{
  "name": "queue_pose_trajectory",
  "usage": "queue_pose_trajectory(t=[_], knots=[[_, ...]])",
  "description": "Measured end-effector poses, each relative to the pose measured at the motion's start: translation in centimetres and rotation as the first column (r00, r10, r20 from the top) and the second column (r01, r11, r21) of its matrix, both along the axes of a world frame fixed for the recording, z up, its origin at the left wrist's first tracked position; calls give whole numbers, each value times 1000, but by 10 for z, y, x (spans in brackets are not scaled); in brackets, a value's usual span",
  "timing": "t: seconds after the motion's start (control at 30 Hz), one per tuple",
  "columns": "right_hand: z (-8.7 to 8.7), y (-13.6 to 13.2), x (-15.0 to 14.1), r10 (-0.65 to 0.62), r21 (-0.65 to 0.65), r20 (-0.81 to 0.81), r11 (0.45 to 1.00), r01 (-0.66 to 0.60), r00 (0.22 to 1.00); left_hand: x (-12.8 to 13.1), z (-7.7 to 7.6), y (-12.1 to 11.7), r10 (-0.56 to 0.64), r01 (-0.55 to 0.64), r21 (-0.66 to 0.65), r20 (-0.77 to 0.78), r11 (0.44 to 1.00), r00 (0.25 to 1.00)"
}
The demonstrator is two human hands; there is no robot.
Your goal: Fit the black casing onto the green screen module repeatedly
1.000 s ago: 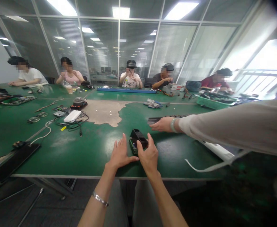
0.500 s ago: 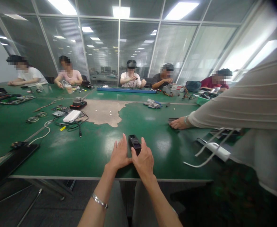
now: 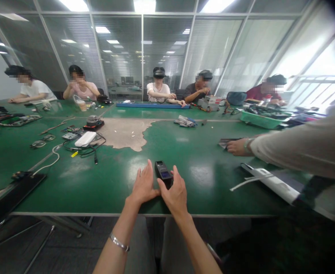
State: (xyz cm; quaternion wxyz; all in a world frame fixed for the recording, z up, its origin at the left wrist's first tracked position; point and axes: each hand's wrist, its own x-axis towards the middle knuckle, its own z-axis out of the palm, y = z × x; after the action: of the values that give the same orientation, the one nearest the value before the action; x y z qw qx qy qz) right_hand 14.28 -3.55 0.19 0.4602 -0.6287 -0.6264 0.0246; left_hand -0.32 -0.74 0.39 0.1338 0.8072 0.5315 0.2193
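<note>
- The left hand [image 3: 144,182] lies just left of a black box-shaped device [image 3: 163,171], its fingers straight and its thumb spread well away from them; nothing shows in its grasp.
- The right hand [image 3: 173,192] is at the near right side of the device, thumb and fingers apart around that end; whether it grips or merely touches the device, one cannot tell.
- The two thumbs come close together at the near side of the device; whether they touch is unclear.
- The device rests on the green surface [image 3: 93,190], in front of the person and near the close edge, its long side slanting away to the left.
- A silver bracelet [image 3: 119,242] circles the person's left wrist.
- To the right, a co-worker's hand [image 3: 236,147] touches a dark flat piece [image 3: 223,142], well apart from the device; nearer lies a long white bar [image 3: 278,185].
- Farther left are a white block [image 3: 85,139], a dark cable [image 3: 95,156] beside it and a pair of glasses [image 3: 38,144].
- Beyond the device, a pale ragged patch [image 3: 127,133] marks the surface.
- At the far side, a blue bar [image 3: 153,105] lies before a seated person in white [image 3: 158,91], and a green basket [image 3: 261,119] stands to the right.
</note>
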Motion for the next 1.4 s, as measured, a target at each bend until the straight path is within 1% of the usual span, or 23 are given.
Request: queue_pose_trajectory(t=[0.1,0.23,0.37,0.5,0.57,0.7,0.93,1.03,1.17,1.3,1.4], knots=[[7,3,-1,7,21,5,1000,-7,1000,0,2,0,-3,3,-8,1,1000,1000],[11,4,-4,-7,-2,55,1000,7,998,0,4,0,-7,7,-20,-3,1000,1000],[9,1,-9,-38,2,102,999,38,994,0,2,0,-9,9,-6,-12,1000,1000],[7,-3,-13,-58,-31,138,998,63,989,0,-2,1,-6,6,-1,-34,1000,999],[6,-4,-15,-57,-39,134,997,63,989,0,-2,1,-8,8,2,-36,1000,999],[5,-4,-16,-45,-12,100,999,47,994,-1,-2,1,-8,8,9,-29,1000,1000],[4,-3,-14,-34,-38,146,998,40,989,0,-2,2,3,-2,21,-27,1000,1000],[9,-1,-14,-46,-28,145,998,51,988,0,-3,2,-1,1,13,-29,1000,1000],[25,2,-13,-56,5,117,998,56,992,-1,-4,4,-7,7,10,-37,1000,999],[42,6,-5,-63,55,11,997,62,998,0,-6,4,2,-2,16,-41,1000,999],[45,9,10,-83,113,-61,990,89,995,1,-5,3,1,-1,23,-29,1000,1000]])
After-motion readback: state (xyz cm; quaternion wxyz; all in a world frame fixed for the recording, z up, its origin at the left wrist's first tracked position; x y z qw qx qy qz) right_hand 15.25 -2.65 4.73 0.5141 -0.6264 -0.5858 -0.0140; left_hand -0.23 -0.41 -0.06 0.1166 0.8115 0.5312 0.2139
